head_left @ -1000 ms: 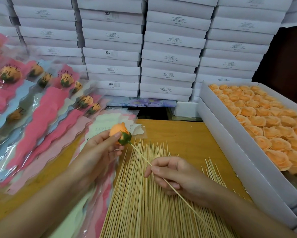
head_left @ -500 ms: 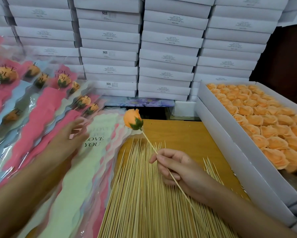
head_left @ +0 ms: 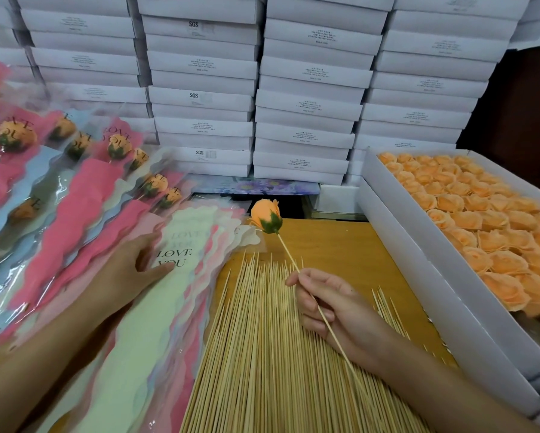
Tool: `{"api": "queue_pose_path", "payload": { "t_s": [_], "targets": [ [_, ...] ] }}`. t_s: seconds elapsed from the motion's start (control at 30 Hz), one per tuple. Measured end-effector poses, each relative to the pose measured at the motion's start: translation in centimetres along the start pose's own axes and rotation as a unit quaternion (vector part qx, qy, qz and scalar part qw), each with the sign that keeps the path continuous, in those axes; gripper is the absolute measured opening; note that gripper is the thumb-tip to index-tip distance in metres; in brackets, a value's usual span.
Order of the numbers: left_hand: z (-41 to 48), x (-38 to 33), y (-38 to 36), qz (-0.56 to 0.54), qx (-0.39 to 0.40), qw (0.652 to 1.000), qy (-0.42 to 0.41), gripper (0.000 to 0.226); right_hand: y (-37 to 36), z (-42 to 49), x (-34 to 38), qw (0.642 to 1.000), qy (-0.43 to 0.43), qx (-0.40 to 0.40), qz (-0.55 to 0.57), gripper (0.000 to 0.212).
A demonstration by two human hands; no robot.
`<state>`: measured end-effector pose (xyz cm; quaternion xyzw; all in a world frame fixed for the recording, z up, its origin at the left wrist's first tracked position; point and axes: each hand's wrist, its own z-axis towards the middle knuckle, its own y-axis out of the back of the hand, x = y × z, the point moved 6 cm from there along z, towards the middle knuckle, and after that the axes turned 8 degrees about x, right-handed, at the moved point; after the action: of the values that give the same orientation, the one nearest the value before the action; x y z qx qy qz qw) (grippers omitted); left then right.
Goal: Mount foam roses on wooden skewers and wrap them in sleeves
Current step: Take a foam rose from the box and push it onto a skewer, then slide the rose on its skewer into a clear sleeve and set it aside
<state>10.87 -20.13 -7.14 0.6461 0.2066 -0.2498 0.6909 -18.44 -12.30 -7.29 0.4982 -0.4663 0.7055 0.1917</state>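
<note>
A small packing workshop or stockroom for craft goods is shown. Identical labelled white cartons (head_left: 309, 104) are stacked in tall columns from 10 to 2 o'clock. At 3 o'clock an open white box (head_left: 418, 276) is filled with rows of orange foam roses (head_left: 481, 220). Wooden skewers (head_left: 262, 354) are heaped on the wooden table (head_left: 340, 245) at 6 o'clock, printed sleeves (head_left: 156, 307) are piled at 7 o'clock, and wrapped roses (head_left: 75, 198) are laid overlapping at 9 o'clock.

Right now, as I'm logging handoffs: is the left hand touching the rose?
Apart. The head view shows the left hand on the sleeves, a clear gap from the rose, held up on its skewer by the right hand.
</note>
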Motion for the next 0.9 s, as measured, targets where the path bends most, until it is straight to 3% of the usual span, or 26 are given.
{"api": "queue_pose_path", "payload": {
  "t_s": [0.6, 0.9],
  "targets": [
    [-0.4, -0.5, 0.0, -0.048, -0.014, 0.998, -0.029, 0.057, 0.2, 0.1, -0.3, 1.000, -0.004, 0.014, -0.014, 0.018],
    [-0.6, -0.7, 1.4, -0.124, -0.089, 0.986, -0.059, 0.050, 0.2, 0.1, -0.3, 1.000, -0.009, 0.013, -0.019, 0.019]
  ]
}}
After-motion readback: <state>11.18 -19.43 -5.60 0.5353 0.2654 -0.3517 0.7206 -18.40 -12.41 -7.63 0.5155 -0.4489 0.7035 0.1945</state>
